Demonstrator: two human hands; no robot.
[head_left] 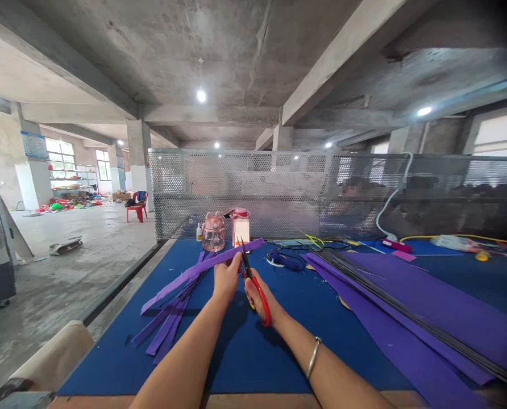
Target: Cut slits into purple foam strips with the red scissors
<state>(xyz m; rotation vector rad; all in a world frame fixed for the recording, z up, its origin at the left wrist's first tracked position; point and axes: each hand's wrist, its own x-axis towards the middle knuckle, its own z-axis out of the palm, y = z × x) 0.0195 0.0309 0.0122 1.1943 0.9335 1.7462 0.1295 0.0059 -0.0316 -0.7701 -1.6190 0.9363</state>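
My left hand (227, 278) pinches a long purple fabric strip (185, 276), which stretches from the lower left up past my fingers to the right. My right hand (257, 289) grips red-handled scissors (264, 304). Their dark blades point upward beside the strip's far end, close to my left fingertips; whether the blades touch the cloth I cannot tell. Under and left of the held strip, several more purple strips (163, 332) lie on the blue tabletop (245, 363) with thin black strips (192, 288) among them.
Large purple fabric sheets (428, 307) and a bundle of black strips (402, 315) cover the right side. Behind my hands stand a pink bottle (213, 233) and a pink-lidded cup (240, 227). A dark blue tool with a cord (285, 260) lies right of centre. A perforated metal screen (245, 187) borders the back.
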